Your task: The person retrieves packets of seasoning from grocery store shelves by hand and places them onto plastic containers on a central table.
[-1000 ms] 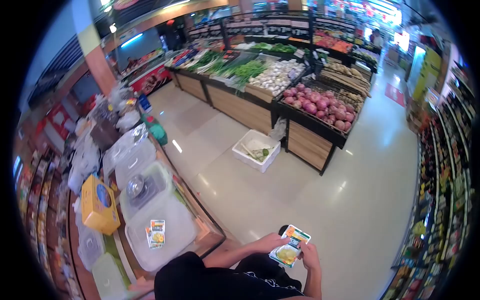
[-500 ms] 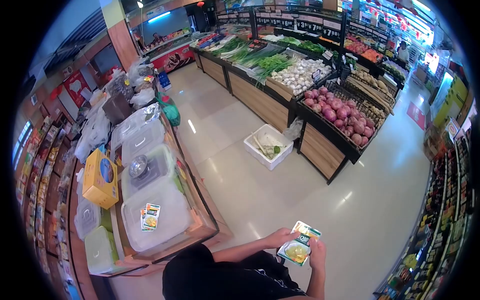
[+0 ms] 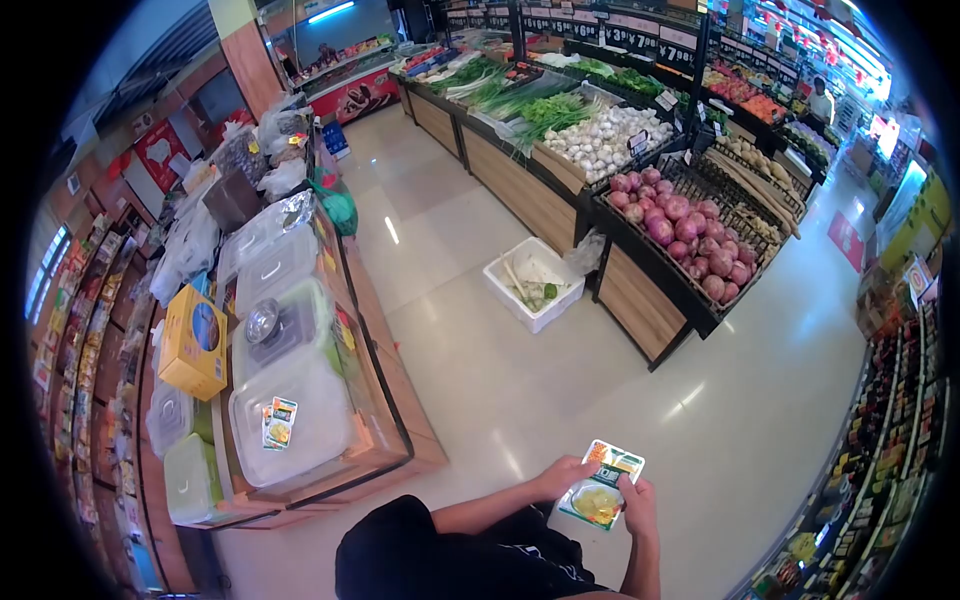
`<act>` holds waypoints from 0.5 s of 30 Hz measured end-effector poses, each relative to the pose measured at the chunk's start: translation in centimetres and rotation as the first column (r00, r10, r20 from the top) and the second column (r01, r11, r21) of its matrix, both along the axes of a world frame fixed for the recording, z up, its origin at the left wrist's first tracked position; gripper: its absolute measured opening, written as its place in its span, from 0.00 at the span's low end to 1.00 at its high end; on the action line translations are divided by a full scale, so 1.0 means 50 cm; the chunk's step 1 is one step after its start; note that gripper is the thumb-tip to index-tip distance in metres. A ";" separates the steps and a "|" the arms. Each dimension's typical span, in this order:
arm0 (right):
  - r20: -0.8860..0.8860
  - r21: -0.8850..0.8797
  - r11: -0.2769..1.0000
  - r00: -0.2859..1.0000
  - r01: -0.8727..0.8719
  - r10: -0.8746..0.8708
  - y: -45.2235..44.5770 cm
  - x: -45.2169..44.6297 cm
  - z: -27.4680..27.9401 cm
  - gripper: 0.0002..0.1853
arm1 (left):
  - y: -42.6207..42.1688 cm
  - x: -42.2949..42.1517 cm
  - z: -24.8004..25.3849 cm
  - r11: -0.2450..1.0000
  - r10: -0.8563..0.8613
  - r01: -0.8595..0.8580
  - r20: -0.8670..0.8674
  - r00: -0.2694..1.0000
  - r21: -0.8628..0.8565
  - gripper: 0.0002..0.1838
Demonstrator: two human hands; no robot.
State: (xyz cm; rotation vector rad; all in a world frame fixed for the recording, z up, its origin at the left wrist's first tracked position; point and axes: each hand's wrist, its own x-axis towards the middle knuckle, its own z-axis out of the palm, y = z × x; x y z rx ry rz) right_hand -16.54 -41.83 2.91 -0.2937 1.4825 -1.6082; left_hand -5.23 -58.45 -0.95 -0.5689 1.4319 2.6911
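Both hands hold a flat food packet (image 3: pixel 598 497), white and green with a picture of yellowish food, in front of my body. My left hand (image 3: pixel 563 477) grips its upper left edge, thumb on the front. On the right edge, my right hand (image 3: pixel 641 500) pinches it, thumb also on the front. The packet faces up towards me, and some of its print is too small to read. Similar small packets (image 3: pixel 280 423) lie overlapped on a translucent bin lid (image 3: pixel 310 440) to my left.
Lidded bins in a wooden stand (image 3: pixel 400 430) line the left, with a yellow box (image 3: pixel 194 343) and a metal bowl (image 3: pixel 263 319). A white crate (image 3: pixel 538 320) sits on the floor. Red onions (image 3: pixel 690 230) and garlic (image 3: pixel 605 140) fill the produce stand. Shelves (image 3: pixel 880 470) stand right.
The view has shifted slightly, so the bins and the packets on the lid appear further left. Both hands keep their hold on the packet, which has barely moved.
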 end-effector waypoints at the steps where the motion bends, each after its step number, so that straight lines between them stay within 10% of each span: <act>1: 0.034 -0.025 1.000 0.999 0.001 0.000 0.005 -0.009 -0.003 0.13 | 0.007 -0.007 0.000 1.000 0.005 -0.005 -0.001 1.000 0.025 0.22; 15: 0.147 -0.203 0.978 0.986 -0.044 0.074 0.139 -0.043 -0.025 0.13 | 0.128 -0.028 0.033 0.981 -0.025 0.027 0.013 1.000 -0.194 0.23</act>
